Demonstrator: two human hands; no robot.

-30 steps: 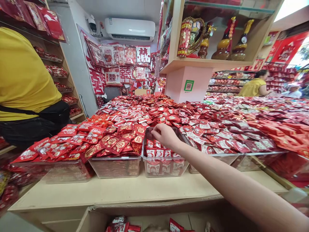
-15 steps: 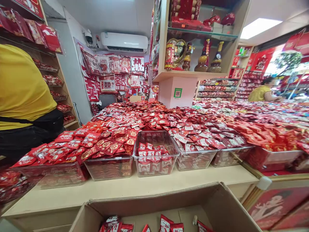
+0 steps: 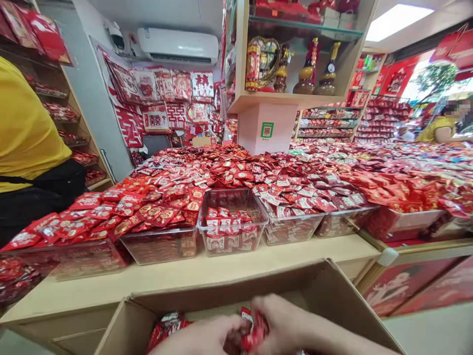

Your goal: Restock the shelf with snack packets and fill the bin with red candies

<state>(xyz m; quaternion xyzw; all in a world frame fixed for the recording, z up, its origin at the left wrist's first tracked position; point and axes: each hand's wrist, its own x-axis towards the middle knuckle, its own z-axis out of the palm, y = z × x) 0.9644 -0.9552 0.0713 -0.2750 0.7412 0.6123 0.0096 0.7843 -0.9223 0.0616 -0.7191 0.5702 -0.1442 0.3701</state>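
An open cardboard box (image 3: 229, 286) stands in front of me, with small red-and-white sealed packets (image 3: 166, 328) in its left part. Both my hands are inside it, close together and somewhat blurred. My right hand (image 3: 281, 320) has its fingers curled round several red packets (image 3: 254, 333). From the lower left comes my left hand (image 3: 207, 337), its fingers bent against the same cluster of packets; motion smears the fingertips. Beyond the box, a clear plastic bin (image 3: 232, 241) on the counter is part-filled with similar red-and-white packets.
More clear bins (image 3: 158, 249) heaped with red packets line the pale counter (image 3: 166, 271). A pillar (image 3: 268, 128) carrying a display cabinet rises behind them. A person in a yellow top (image 3: 29, 133) is at the left; another person (image 3: 439, 130) is far right.
My two hands have come into view and reached into the box, closing round packets there. The view has tilted slightly, so the counter and bins sit higher in it.
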